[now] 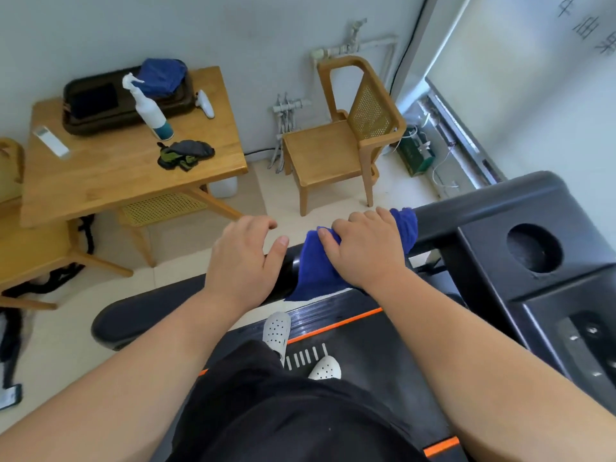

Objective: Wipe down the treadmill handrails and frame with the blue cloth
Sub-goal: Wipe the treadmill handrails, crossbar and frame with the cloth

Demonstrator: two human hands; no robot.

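The blue cloth (315, 261) is draped over the black treadmill handrail (433, 225), which runs left from the console (533, 248). My right hand (366, 248) presses down on the cloth and wraps it around the rail. My left hand (243, 258) rests on the rail's left end just beside the cloth, fingers curled over it, holding no cloth. Below my arms lies the treadmill belt (366, 335) with orange edge stripes, and my white shoes stand on it.
A wooden table (110, 175) stands to the left with a spray bottle (150, 110), a dark tray (126, 101) holding another blue cloth, a remote and dark rags. A wooden chair (343, 145) stands ahead near the wall. The window sill runs along the right.
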